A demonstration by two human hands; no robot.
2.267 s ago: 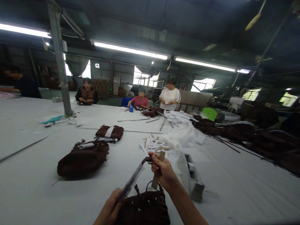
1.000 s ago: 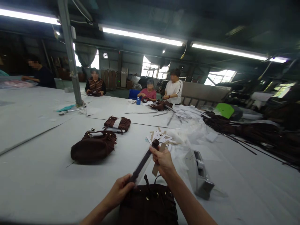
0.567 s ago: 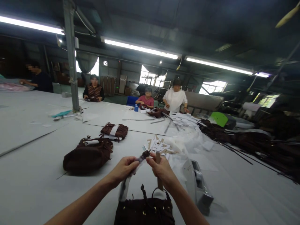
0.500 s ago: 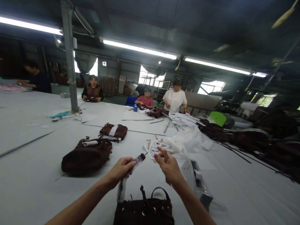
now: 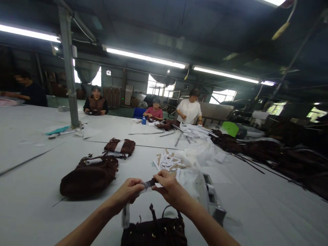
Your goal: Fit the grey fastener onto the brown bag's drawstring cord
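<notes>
Just above a dark brown bag at the near edge, both hands meet on its strap. My left hand is closed around the strap, part of which is wrapped in pale, see-through film. A wrapped length hangs below that hand towards the bag. At the strap's dark end, my right hand pinches it together with a small white-looking slip. The fingertips partly hide the strap end. The bag has gold-coloured eyelets and a thin upright cord.
A grey tape dispenser stands right of my right hand. Beyond the hands lies a heap of paper and card slips. Two brown bags sit at left. Dark straps pile up at right. Several people work across the table.
My right hand has moved left and down onto the strap's end, bringing its small card piece along. My left hand still grips the strap. The view has shifted slightly right.
</notes>
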